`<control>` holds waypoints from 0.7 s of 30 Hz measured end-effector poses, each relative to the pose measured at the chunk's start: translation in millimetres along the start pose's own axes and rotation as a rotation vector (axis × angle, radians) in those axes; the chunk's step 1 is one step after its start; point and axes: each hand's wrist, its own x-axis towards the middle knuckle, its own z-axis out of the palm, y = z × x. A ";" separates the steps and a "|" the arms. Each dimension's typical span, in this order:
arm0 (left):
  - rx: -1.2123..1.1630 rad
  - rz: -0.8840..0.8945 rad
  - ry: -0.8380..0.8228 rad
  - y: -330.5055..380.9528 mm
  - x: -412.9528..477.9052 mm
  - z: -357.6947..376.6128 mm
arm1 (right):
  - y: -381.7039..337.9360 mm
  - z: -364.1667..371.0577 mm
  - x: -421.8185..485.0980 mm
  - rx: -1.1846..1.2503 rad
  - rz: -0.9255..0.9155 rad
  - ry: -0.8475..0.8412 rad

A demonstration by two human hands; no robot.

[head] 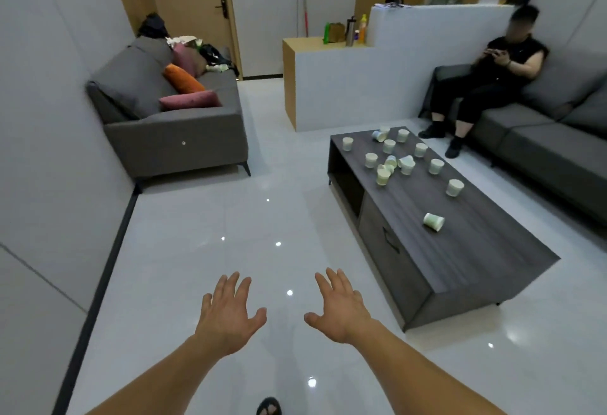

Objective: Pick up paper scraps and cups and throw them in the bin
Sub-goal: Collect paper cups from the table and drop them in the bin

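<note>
Both bare arms reach forward over the floor. The left hand (228, 313) is spread wide, palm down, fingers straight and fanned with the thumb out to the side; it holds nothing and touches nothing. The right hand (338, 308) mirrors it just beside, fingers splayed, thumb pointing toward the left hand, equally empty. Below them lies the glossy white tiled floor (230, 217), and the toe of a dark sandal (268, 407) shows at 6 o'clock, at the bottom edge.

At about 2 o'clock from the hands stands the low dark grey wood-grain coffee table (476, 257), well apart from both. On this surface sit the pale green-and-white paper cups: the nearest cup (433, 221) lies tipped on its side, a lone upright cup (455, 187) stands beyond it, and a loose cluster of cups (391, 165), some upright and some toppled, fills the far half.

At 11 o'clock a grey fabric sofa (170, 132) stands against the wall, carrying an orange cushion (184, 79) and a pink cushion (190, 100). At 1 o'clock, past the table, a seated person in black clothes (492, 79) occupies a second grey sofa (542, 145), beside a white partition counter (361, 86).
</note>
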 end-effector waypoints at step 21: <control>0.073 0.554 -0.101 263.9 388.3 -42.2 | 239.4 -158.1 222.7 0.166 0.437 0.079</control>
